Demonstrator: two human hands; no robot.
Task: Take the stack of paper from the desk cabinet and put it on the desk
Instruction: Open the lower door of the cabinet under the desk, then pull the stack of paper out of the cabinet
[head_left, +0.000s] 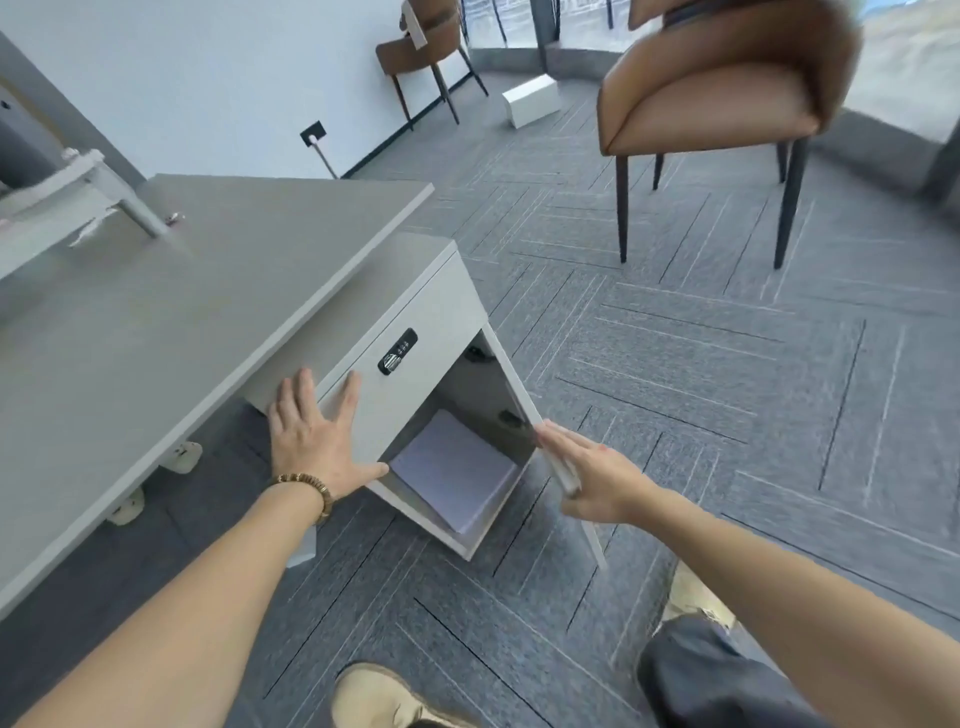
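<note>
Grey herringbone carpet tiles cover the floor of an office, with a tan chair (727, 98) standing well back and a grey desk (156, 322) filling the left of the view. Under the desk's near corner sits the desk cabinet (415, 322), its door (524, 410) swung out to the right so the compartment is open to the person.

The stack of paper (457, 467) lies flat on the cabinet floor, well inside the opening and not yet touched. It appears rectangular, with its long axis running from the back of the compartment out toward the front lip, one corner reaching nearly to that lip.

The left hand (317, 436) rests spread flat, palm down, on the cabinet front above the opening, fingers splayed and gripping nothing; its thumb points toward the paper, which lies just below and to the right of it. The right hand (587, 473) has its fingers extended along the door's outer edge, apparently holding the door open rather than closing round it. The paper lies to the left of this hand, inside the cabinet and between the two hands.

Both hands are near the stack; the left thumb looks slightly closer, though the right hand would have the clearer path in through the opening once it leaves the door.
</note>
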